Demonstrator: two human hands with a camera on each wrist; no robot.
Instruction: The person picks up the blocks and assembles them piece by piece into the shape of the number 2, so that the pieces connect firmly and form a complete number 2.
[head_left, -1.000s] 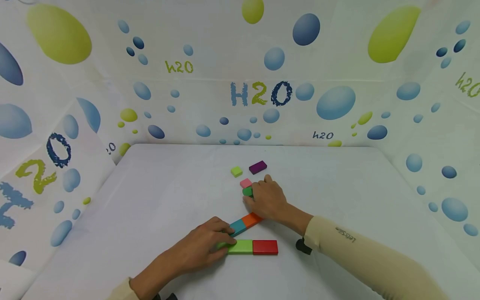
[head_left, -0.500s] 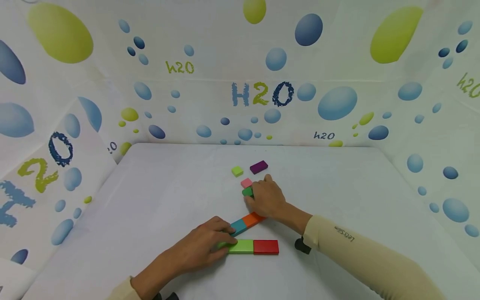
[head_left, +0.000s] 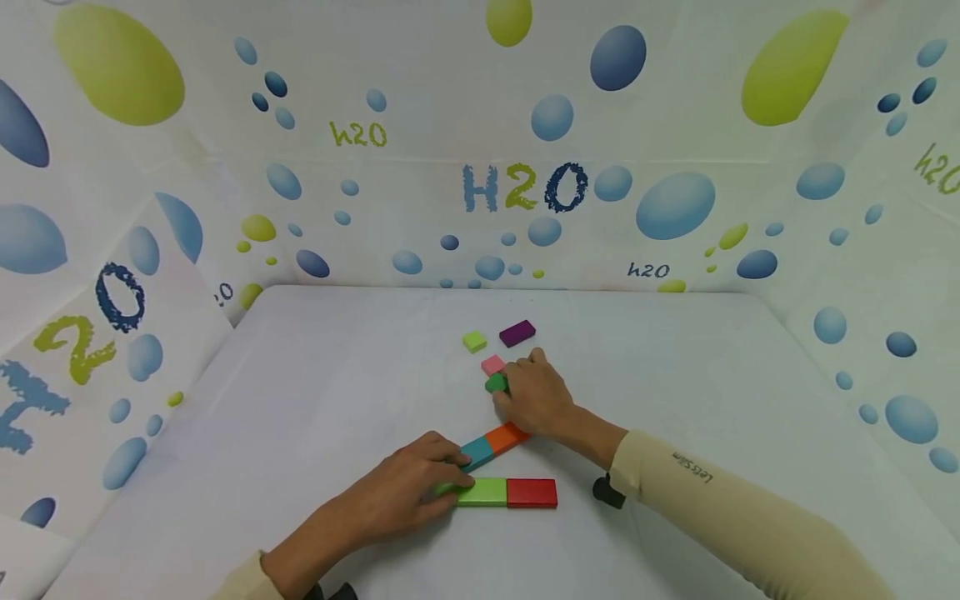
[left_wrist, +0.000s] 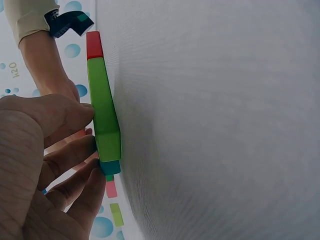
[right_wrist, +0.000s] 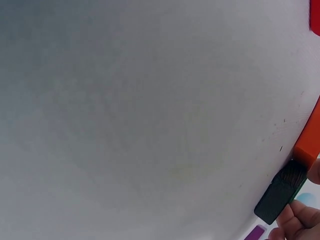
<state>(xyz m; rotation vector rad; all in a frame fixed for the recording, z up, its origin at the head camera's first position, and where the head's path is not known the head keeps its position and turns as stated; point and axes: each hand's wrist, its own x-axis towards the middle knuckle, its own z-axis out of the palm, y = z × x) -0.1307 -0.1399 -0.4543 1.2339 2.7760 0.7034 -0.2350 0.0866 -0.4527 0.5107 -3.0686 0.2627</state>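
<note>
My left hand (head_left: pixel 415 482) rests with its fingertips on a light green block (head_left: pixel 482 492) and the near end of a teal block (head_left: pixel 477 452). In the left wrist view its thumb touches the top of the light green block (left_wrist: pixel 102 95). A red block (head_left: pixel 532 493) continues the light green one to the right. An orange block (head_left: pixel 506 437) lies end to end with the teal one, slanting away. My right hand (head_left: pixel 536 394) pinches a green block (head_left: pixel 496 382), partly covered by the fingers. In the right wrist view this block looks dark (right_wrist: pixel 280 195) and meets the orange block's end (right_wrist: pixel 307 147).
Just beyond my right hand lies a small pink block (head_left: pixel 492 365). Farther back are a small lime block (head_left: pixel 474 342) and a purple block (head_left: pixel 517 333). The white table (head_left: pixel 337 358) ends against a patterned backdrop (head_left: pixel 420 183).
My right hand has shifted very slightly, and a little more of the green block's edge shows beside its thumb. The left hand and the other blocks stay in place.
</note>
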